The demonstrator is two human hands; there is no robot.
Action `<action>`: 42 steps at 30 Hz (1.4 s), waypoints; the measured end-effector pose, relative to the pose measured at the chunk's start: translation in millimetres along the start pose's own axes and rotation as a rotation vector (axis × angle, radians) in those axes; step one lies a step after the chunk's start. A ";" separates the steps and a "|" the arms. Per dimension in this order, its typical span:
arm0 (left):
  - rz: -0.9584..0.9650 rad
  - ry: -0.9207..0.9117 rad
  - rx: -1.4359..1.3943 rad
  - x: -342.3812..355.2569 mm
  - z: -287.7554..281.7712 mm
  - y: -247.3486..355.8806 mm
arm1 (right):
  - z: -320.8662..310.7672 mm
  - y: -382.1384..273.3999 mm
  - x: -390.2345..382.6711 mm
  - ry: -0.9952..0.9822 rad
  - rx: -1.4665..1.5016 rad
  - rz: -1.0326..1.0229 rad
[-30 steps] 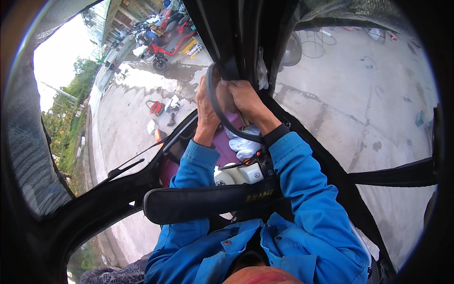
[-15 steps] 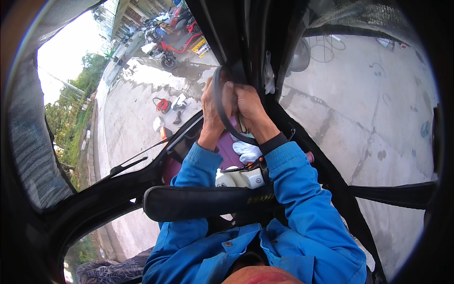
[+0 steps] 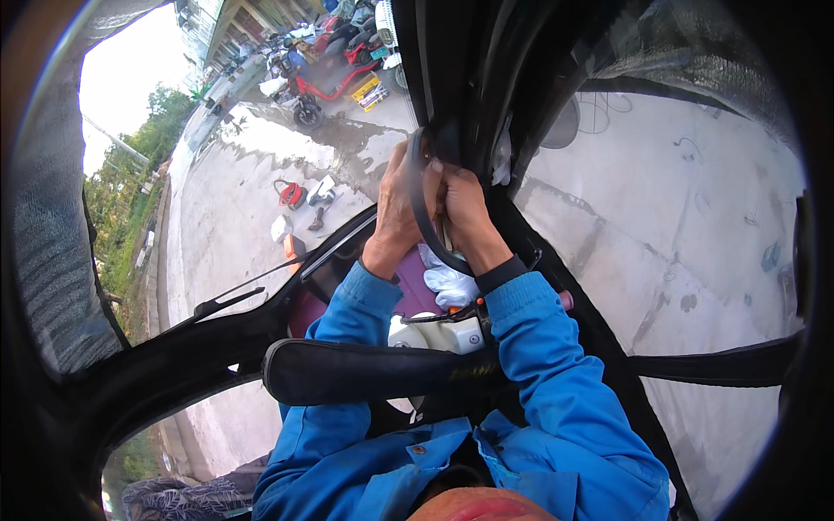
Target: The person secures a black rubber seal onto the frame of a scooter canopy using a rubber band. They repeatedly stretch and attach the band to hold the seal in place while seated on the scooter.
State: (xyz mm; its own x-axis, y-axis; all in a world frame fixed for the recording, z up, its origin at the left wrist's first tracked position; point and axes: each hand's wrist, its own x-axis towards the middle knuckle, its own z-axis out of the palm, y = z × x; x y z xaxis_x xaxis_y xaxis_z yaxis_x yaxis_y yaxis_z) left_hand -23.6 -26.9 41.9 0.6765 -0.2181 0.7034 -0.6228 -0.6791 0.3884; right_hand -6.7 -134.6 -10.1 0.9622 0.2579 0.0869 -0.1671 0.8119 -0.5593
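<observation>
Pale concrete ground spreads outside the vehicle's black frame, with a red scooter standing at the upper left. Beside that frame, the left hand and right hand meet with curled fingers behind a curved black strip, above a white plastic bag; whether either grip is closed on anything, I cannot tell.

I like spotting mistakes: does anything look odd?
Maybe: a black strip bows loosely by the left hand and right hand, perhaps loose from the frame. Outside, a red object lies on the pavement.
</observation>
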 end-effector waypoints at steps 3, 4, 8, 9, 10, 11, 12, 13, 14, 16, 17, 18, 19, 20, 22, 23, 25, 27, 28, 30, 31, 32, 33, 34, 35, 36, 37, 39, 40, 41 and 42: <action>0.008 0.006 -0.005 -1.8 3.0 1.5 | -5.6 -7.6 -1.6 -0.065 -0.067 0.060; -0.052 0.020 -0.046 -4.4 4.1 1.3 | -6.8 -7.5 -3.5 -0.005 -0.119 0.057; -0.172 0.030 -0.102 -10.6 6.8 -3.9 | -9.6 -3.9 -2.5 0.025 -0.393 -0.060; -0.159 0.039 -0.088 -10.1 7.4 -5.2 | -10.0 -2.3 -1.4 0.025 -0.402 -0.066; -0.118 0.030 -0.053 -11.0 7.0 -5.9 | -10.5 -1.1 -0.1 0.029 -0.412 -0.080; -0.126 0.034 -0.066 -10.9 7.1 -6.3 | -11.0 -0.4 1.2 0.052 -0.422 -0.090; -0.133 0.040 -0.078 -10.7 7.2 -6.4 | -11.1 0.7 1.8 0.019 -0.422 -0.101; -0.142 0.044 -0.089 -10.6 7.4 -5.9 | -11.9 0.5 1.9 0.007 -0.419 -0.104; -0.155 0.032 -0.090 -9.9 7.1 -5.7 | -12.8 0.0 1.7 0.010 -0.417 -0.090; -0.194 -0.001 -0.093 -10.0 7.6 -4.3 | -16.0 -2.9 -0.4 -0.002 -0.355 -0.023; -0.188 0.006 -0.094 -10.3 8.3 -3.7 | -17.6 -4.8 -0.9 -0.003 -0.326 0.017; -0.182 0.014 -0.093 -10.8 9.0 -3.1 | -19.5 -7.0 -1.4 -0.031 -0.265 0.061; -0.176 0.022 -0.092 -11.7 9.5 -2.8 | -21.1 -8.2 -1.9 -0.058 -0.203 0.105; -0.214 0.012 -0.155 -11.6 10.4 -2.8 | -22.0 -9.4 -0.3 -0.055 -0.144 0.141; -0.294 -0.007 -0.275 -12.4 10.8 -3.0 | -20.7 -5.9 2.9 -0.027 -0.117 0.093; -0.278 0.003 -0.299 -12.6 10.3 -3.3 | -19.1 -2.2 4.5 0.005 -0.102 0.067; -0.247 0.020 -0.356 -10.1 11.1 -4.7 | -16.5 2.8 10.6 0.039 -0.198 0.001; -0.258 0.002 -0.285 -10.2 11.0 -5.0 | -16.5 7.2 11.0 0.060 -0.256 -0.029; -0.267 -0.003 -0.252 -10.6 11.1 -5.1 | -16.8 7.6 11.4 0.059 -0.268 -0.030; -0.277 0.032 -0.262 -12.3 14.2 -3.9 | -16.6 7.7 9.6 0.042 -0.278 -0.031; -0.275 0.044 -0.267 -12.6 15.8 -3.7 | -16.1 6.9 8.7 0.033 -0.278 -0.033; -0.272 0.052 -0.262 -12.5 16.7 -4.4 | -15.3 6.5 7.0 0.075 -0.289 -0.036; -0.280 0.056 -0.298 -12.4 17.7 -5.2 | -14.3 5.8 6.1 0.044 -0.249 -0.058; -0.302 0.052 -0.326 -13.5 16.7 -6.4 | -10.2 8.4 5.5 0.062 -0.221 -0.077; -0.313 0.044 -0.354 -15.3 15.4 -7.6 | -6.5 11.2 4.6 0.058 -0.184 -0.081; -0.263 -0.016 -0.240 -12.9 10.9 -11.7 | -5.1 11.1 5.0 0.042 -0.174 -0.058; -0.196 -0.071 -0.130 -9.2 5.5 -16.7 | -3.9 11.1 6.6 0.087 -0.249 -0.105; -0.175 -0.087 -0.089 -13.2 3.7 -18.3 | -4.0 12.1 6.7 0.116 -0.399 -0.120; -0.203 -0.043 -0.154 -13.4 5.6 -18.1 | -2.3 14.2 6.9 0.162 -0.382 -0.108; -0.205 -0.004 -0.214 -13.6 6.1 -18.0 | -2.2 14.6 6.9 0.107 -0.280 -0.100; -0.239 -0.011 -0.271 -13.4 7.0 -17.8 | -2.8 14.3 6.3 0.117 -0.189 -0.090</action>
State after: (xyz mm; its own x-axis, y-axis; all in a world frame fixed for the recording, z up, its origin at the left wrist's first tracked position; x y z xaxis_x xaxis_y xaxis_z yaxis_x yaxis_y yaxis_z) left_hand -18.8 -16.8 21.4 0.8186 -0.0842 0.5682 -0.5275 -0.5017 0.6856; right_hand -2.4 -122.8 -19.9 0.9915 0.1182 0.0535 -0.0474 0.7136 -0.6990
